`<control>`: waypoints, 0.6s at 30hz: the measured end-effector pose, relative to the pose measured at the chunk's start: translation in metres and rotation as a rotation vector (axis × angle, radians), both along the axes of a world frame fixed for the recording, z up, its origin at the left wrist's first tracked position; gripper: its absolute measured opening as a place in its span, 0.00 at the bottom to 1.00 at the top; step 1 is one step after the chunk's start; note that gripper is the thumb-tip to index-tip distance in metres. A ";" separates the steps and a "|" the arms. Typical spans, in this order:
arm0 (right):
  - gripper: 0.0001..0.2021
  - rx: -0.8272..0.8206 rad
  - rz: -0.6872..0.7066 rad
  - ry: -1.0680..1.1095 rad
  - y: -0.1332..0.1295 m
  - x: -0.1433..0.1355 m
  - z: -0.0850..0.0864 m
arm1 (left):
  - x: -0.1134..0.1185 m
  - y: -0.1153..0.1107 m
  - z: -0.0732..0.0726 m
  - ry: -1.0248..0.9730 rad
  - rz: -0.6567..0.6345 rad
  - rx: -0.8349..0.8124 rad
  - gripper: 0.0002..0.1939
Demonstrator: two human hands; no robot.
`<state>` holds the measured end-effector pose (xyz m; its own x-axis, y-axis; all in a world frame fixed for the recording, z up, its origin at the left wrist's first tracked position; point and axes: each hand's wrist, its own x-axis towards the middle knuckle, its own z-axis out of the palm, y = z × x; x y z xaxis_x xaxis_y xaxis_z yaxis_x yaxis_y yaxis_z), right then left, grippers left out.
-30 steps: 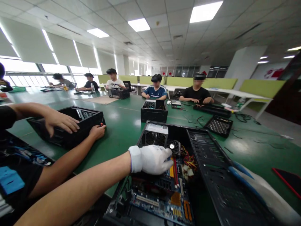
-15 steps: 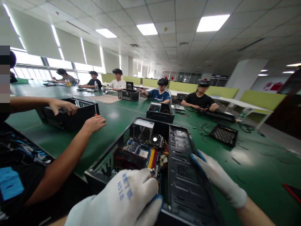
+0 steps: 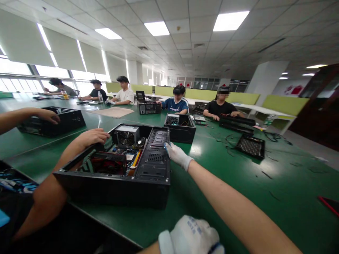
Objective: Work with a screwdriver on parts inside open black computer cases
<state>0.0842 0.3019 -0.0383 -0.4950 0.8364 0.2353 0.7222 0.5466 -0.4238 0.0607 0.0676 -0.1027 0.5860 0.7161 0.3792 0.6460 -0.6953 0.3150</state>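
An open black computer case (image 3: 113,190) lies on the green table in front of me. A power supply (image 3: 127,135) with a fan, a blue motherboard and coloured memory slots (image 3: 137,159) show inside it. My right hand (image 3: 180,155), in a white glove with blue fingertips, grips the case's right edge, its fingertips against the side. Low in the view, my left hand (image 3: 196,234), gloved the same way, is apart from the case near the table's front edge. Its fingers are curled closed, and anything inside them is hidden.
A co-worker's hand (image 3: 92,137) holds a thin shaft beside the case's left rim. Other open cases (image 3: 180,132) stand farther back, with a black perforated panel (image 3: 250,146) and loose cables on the right. Several people sit around the green table (image 3: 227,173).
The case now sits farther from me and to the left, with my right hand still on its edge. My left hand has come off it, down and right. The co-worker's hand is now beside the case.
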 end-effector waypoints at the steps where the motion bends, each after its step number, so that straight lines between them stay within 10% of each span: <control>1: 0.26 -0.008 0.004 -0.021 0.007 -0.005 0.000 | 0.004 0.016 -0.007 0.022 0.000 -0.014 0.15; 8: 0.28 -0.008 -0.193 -0.177 0.063 0.020 -0.010 | -0.007 0.099 -0.051 0.005 0.123 -0.024 0.14; 18: 0.41 0.103 -0.425 -0.455 0.178 0.068 0.000 | -0.005 0.102 -0.072 -0.027 0.103 0.029 0.13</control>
